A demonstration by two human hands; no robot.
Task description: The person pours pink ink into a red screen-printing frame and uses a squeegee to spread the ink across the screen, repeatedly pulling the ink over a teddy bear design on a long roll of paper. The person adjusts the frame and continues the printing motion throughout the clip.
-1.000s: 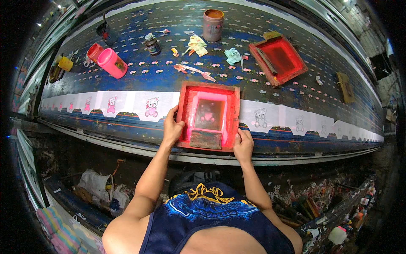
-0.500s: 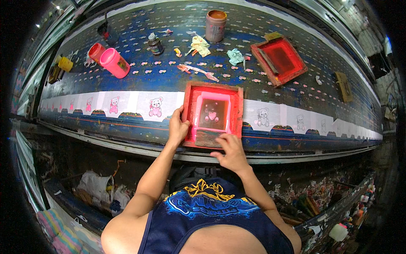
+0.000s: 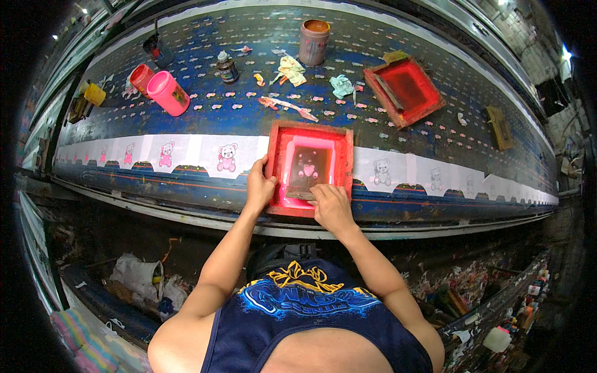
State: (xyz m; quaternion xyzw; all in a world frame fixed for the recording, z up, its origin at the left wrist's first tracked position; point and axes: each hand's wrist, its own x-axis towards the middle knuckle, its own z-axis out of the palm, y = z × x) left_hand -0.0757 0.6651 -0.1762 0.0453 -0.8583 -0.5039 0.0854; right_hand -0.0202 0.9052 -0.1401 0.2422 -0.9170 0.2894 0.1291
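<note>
A wooden-framed printing screen [image 3: 349, 149], stained red, lies over the white fabric strip [image 3: 248, 149] at the table's near edge. Its mesh shows a bear pattern ringed by bright pink ink [image 3: 331, 152]. With fingers closed round the frame's left side, my left hand [image 3: 261, 186] grips it. My right hand [image 3: 333, 206] pinches a squeegee [image 3: 300, 194] inside the frame, just below the bear pattern. Bears left of the screen have pink parts, such as the nearest bear print [image 3: 227, 158]; to the right, an outlined bear print [image 3: 382, 172] has no pink.
Farther back lie a second red screen [image 3: 435, 104] with a squeegee in it, a brown ink tub [image 3: 314, 43], a pink container [image 3: 168, 93], a dark bottle [image 3: 227, 68] and crumpled cloths [image 3: 291, 70]. A wooden block [image 3: 499, 127] lies at the right. Scraps fill the trough below.
My right hand has closed on the squeegee, which has moved up from the frame's near end toward the mesh. My left hand keeps its hold on the frame.
</note>
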